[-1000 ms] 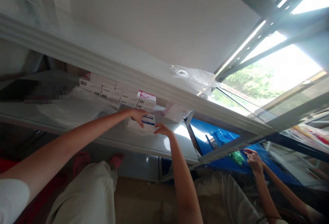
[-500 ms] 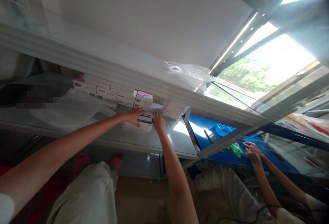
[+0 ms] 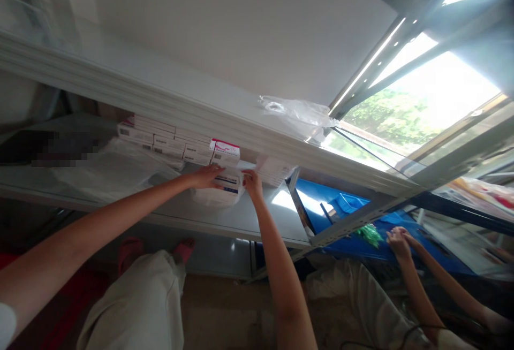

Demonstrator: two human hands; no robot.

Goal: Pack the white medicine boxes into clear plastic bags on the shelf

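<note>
Head view. Clock positions are taken from the blue-banded box (image 3: 227, 182), which sits in clear plastic (image 3: 211, 197) on the grey shelf (image 3: 288, 222). The left hand (image 3: 206, 176), at 9 o'clock, lays loosely spread fingers over its near side; how firmly they press cannot be told. The right hand (image 3: 252, 183), at 3 o'clock, has its fingertips drawn narrowly together against the plastic; whether they pinch it cannot be told. Since the preceding frame, the film stands higher at the box's right corner, which suggests the wrapping is being handled along with the box. A red-and-white box (image 3: 225, 152) lies at 12 o'clock and stacked white boxes (image 3: 160, 141) at 10. Dark characters, blue bands and barcodes show; the wording is too small to read.
</note>
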